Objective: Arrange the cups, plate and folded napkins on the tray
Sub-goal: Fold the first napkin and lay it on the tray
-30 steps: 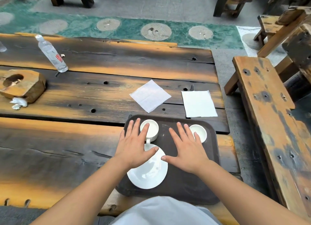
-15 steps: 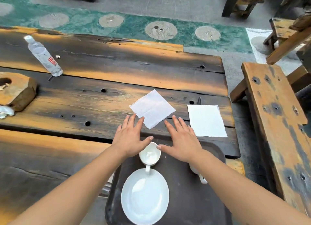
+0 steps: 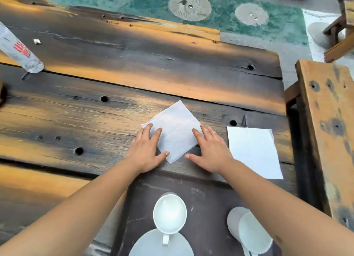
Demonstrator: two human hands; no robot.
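Hands [image 3: 144, 152] [image 3: 210, 150] flat, fingers spread, on thin square white napkin [image 3: 175, 133], nothing gripped.

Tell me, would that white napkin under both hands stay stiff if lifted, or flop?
The napkin would probably flop: it looks thin and lies flat with soft creases. It seems very light, so it may slide on the table when the left hand and right hand push.
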